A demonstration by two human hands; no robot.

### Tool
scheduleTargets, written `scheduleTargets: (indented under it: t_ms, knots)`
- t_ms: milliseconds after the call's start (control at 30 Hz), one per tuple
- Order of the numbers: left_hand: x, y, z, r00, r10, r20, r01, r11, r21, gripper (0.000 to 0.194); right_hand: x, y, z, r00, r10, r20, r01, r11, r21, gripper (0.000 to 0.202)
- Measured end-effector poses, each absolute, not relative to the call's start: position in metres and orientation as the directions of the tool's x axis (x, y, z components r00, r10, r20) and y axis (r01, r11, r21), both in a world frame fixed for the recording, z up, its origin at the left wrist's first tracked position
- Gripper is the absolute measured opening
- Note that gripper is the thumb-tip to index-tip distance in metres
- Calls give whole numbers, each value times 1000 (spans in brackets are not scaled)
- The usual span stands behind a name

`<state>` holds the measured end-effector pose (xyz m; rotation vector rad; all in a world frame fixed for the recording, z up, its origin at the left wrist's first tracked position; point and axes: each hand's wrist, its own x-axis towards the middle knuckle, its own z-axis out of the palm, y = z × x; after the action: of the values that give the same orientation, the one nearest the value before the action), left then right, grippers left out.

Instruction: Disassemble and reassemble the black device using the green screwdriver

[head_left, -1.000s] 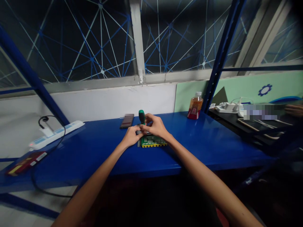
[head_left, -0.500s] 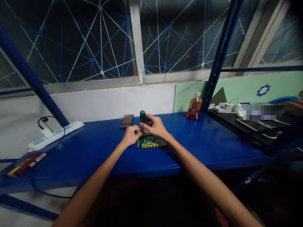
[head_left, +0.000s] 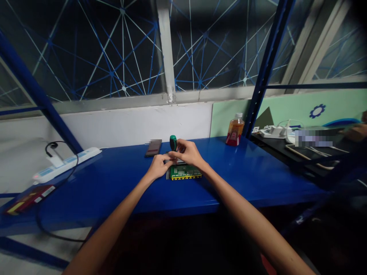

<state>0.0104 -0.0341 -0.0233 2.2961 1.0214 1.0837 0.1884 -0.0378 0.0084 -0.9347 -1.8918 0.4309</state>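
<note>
A screwdriver with a green and black handle stands nearly upright over a green circuit board. My right hand is closed, its fingers curled at the screwdriver from the right. From the other side comes my left hand, with thumb and fingers pinched together close to the tool's lower end; what they grip is hidden. The board has a row of yellow connectors along its near edge and lies on the blue table. Both hands cover part of its far side, and the screwdriver's tip does not show.
Behind my left hand lies a phone. A bottle of amber drink stands at the back right. To the left are a white power strip, its black cable and a dark red box. Another person's hand shows at the far right.
The screwdriver handle has turned slightly, and more of its green shows. My fingers have shifted a little around it. The board stays where it was.
</note>
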Motion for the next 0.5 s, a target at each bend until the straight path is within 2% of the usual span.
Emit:
scheduleTargets:
  t_ms: [300, 400, 500]
  knots:
    - [11, -37, -22, 424, 756, 499, 499, -655, 567, 16, 182, -38, 3, -167, 786, 595, 475, 593, -650, 35]
    - [10, -40, -19, 440, 726, 529, 491, -687, 535, 18, 185, -32, 7, -111, 798, 593, 412, 580, -703, 37]
    - [8, -46, -17, 481, 684, 549, 516, -727, 453, 26, 202, -23, 16, -13, 786, 618, 328, 587, -740, 38]
